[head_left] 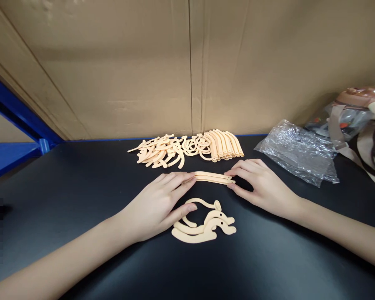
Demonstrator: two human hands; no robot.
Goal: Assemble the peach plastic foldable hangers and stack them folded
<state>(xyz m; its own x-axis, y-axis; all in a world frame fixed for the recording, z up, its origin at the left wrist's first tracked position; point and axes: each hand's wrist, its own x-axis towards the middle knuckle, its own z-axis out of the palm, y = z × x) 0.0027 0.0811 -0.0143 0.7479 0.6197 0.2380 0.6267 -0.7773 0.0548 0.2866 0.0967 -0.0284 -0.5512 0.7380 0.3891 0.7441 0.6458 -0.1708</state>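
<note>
A pair of slim, slightly curved beige strips [211, 177] lies side by side between my hands, with small holes at the right end. My left hand [162, 202] pinches their left end between its fingers, the thumb held apart below. At the right end, the fingertips and thumb of my right hand [258, 181] close on the strips from both sides. Nearer to me lie two flat beige pieces [195, 237] with curved ends and dark holes, partly overlapping. Behind them is a curved hook-shaped piece [201, 201] with a round tip, partly hidden by my left thumb.
At the back of the black table [112, 258] lies a loose heap of beige curved pieces [161, 150], ring-like pieces [192, 146] and a stack of curved strips [223, 146]. Clear plastic bags [296, 150] and a strapped bag [359, 104] are at right. Cardboard [128, 75] stands behind.
</note>
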